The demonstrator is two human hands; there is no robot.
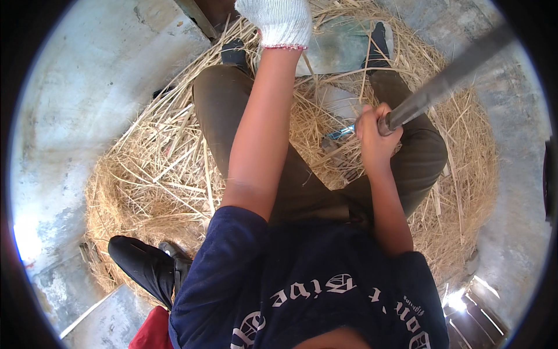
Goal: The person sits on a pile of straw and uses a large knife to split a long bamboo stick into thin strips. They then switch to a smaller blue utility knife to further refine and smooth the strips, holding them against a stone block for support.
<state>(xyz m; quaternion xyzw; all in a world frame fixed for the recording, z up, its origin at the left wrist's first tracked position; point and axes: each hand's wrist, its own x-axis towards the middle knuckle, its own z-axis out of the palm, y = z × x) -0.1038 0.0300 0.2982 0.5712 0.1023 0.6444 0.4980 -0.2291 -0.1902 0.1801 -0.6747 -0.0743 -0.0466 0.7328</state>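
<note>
Risking a swing of the dark pole, probably, from being held only near its lower end by the right hand, with the long part slanting up to the right. Perhaps knocking the blue tool just beside that hand, above the loose straw. Curling the right fingers closely around the pole, seemingly. Holding the gloved left hand far forward, with fingertips out of view; cannot tell its opening or hold.
</note>
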